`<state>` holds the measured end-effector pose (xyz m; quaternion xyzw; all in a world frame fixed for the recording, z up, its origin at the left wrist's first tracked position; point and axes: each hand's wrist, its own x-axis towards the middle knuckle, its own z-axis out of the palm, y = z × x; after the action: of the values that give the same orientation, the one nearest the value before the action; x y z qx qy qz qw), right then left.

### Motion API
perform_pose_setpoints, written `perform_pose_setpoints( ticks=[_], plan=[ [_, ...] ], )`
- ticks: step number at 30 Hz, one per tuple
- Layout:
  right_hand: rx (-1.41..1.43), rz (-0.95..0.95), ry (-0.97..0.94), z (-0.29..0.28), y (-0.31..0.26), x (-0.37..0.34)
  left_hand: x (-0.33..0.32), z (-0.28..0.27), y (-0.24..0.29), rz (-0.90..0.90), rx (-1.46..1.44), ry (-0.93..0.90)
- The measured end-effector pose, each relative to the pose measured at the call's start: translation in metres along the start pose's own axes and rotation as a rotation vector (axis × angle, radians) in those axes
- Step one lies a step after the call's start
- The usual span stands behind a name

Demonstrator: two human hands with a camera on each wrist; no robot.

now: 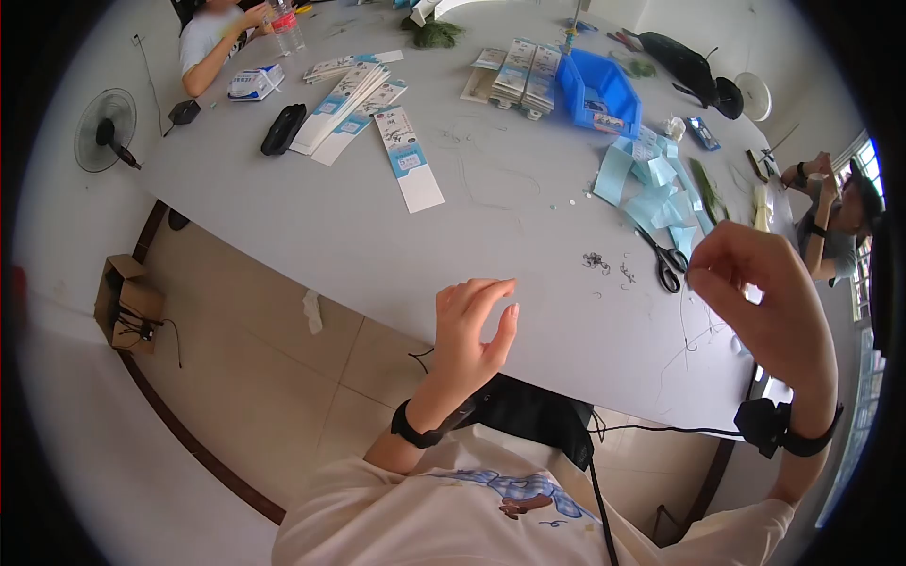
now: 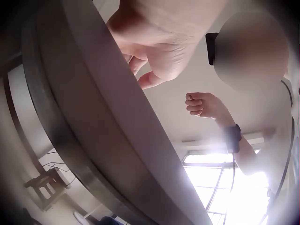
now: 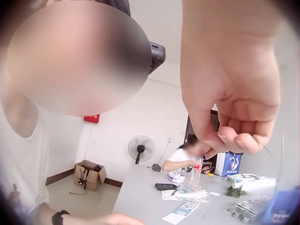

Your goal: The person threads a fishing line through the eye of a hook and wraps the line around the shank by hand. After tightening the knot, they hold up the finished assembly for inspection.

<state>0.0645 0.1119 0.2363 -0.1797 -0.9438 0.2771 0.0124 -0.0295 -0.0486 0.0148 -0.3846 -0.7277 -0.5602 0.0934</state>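
Observation:
My right hand (image 1: 760, 297) is raised over the right side of the table, thumb and fingertips pinching a thin line. In the head view the line (image 1: 682, 316) hangs below the fingertips, with a small dark hook near its lower end. The right wrist view shows a fine strand (image 3: 282, 159) beside the curled fingers. My left hand (image 1: 469, 325) hovers at the table's near edge, fingers loosely bent and thumb apart, nothing between them. Black-handled scissors (image 1: 669, 269) lie just left of the right hand, near a small pile of dark hooks (image 1: 595, 263).
Printed cards (image 1: 409, 160) are spread at the far left beside a black case (image 1: 283, 129). A blue bin (image 1: 599, 91) stands near stacked card packs (image 1: 528, 75). Light blue paper strips (image 1: 651, 189) lie on the right. Two other people sit around the table (image 1: 510, 241).

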Motion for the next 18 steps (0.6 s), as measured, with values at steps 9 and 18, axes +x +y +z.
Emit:
perform_pose_setpoints(
  ticks=[9, 18],
  plan=[
    [0.055, -0.216, -0.145, 0.026, -0.005, 0.216, -0.002, -0.003, -0.021, -0.040, -0.066, 0.001],
    [-0.816, -0.374, -0.291, 0.106, 0.001, 0.308, -0.005, -0.001, -0.024, -0.036, -0.052, -0.007]
  ],
)
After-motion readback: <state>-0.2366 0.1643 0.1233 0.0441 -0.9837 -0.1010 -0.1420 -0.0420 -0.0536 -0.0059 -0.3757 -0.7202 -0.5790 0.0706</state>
